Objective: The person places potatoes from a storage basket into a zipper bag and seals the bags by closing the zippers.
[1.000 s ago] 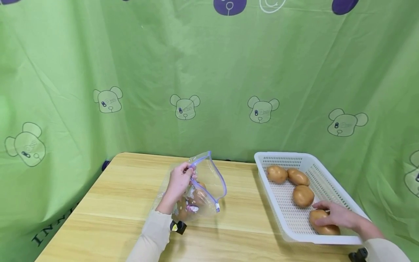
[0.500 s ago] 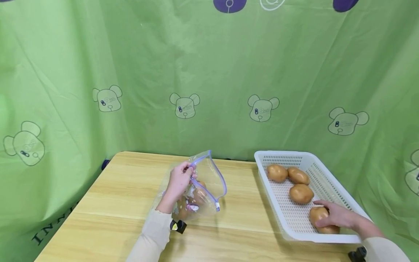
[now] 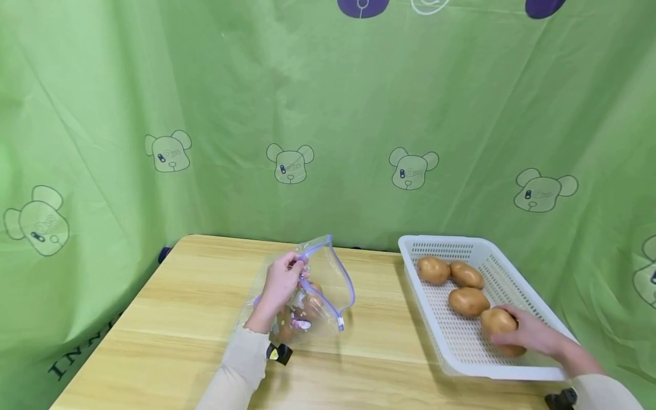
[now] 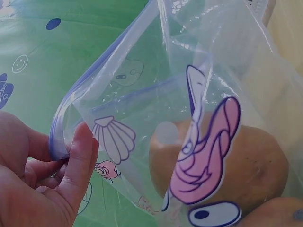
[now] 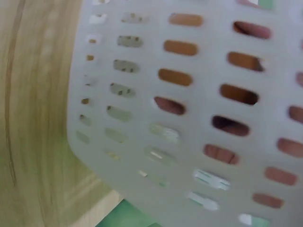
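Observation:
My left hand [image 3: 281, 280] pinches the near edge of a clear zip bag [image 3: 333, 279] with a purple zip strip. The bag's mouth gapes toward the right. Inside lie potatoes [image 4: 251, 165], seen through the printed plastic in the left wrist view. Over at the right, my right hand [image 3: 533, 330] grips a potato [image 3: 497, 322] in the near right part of a white plastic basket [image 3: 451, 367]. Brown skin also shows below the thumb. Its palm side is hidden; the right wrist view shows mostly the slotted basket wall [image 5: 142, 189].
Several more potatoes lie in the basket: one in the back left corner [image 3: 433, 270], another beside it [image 3: 467, 274], and a third [image 3: 468, 302] nearer the right hand. A wooden table [image 3: 379, 364] stands under everything, with a green printed curtain [image 3: 348, 199] behind.
My right hand has shifted slightly up and left with the potato. The neighbouring potato has rolled a little to the left. My left hand and the bag have stayed put.

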A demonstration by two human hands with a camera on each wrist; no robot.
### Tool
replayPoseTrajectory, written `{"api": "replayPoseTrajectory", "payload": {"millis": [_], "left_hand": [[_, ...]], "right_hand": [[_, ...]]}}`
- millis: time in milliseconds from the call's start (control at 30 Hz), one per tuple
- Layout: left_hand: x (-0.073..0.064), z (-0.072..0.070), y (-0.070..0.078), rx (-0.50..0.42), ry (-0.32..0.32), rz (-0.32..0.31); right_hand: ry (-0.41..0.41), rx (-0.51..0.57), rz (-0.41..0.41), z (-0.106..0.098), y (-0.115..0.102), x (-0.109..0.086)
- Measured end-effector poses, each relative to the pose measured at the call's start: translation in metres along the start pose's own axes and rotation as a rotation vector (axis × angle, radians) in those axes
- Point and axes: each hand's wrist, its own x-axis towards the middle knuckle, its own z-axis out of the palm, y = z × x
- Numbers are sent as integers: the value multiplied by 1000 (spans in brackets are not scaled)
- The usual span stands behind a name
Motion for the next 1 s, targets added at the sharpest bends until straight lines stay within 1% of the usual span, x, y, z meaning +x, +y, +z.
{"api": "replayPoseTrajectory", "payload": {"millis": [67,167,267,433,600,867,1000], "left_hand": [[0,0,1,6,-3,-1],[-1,1,1,1,-4,-8],[0,1,1,-4,-4,-10],[1,1,0,-13,-3,-10],[0,2,1,-39,-15,-29],[-1,2,3,-65,-26,-28],[-2,2,4,-71,-29,-28]], "right_hand": [[21,-5,-3,-2,-6,-1],[52,-56,4,-6,-16,-1],[77,-81,21,-11,-27,-1],[95,-62,-7,-18,-48,2],[106,-59,-68,-19,-72,6],[124,-87,-242,-12,-106,23],[120,-114,-278,-8,-121,30]]}}
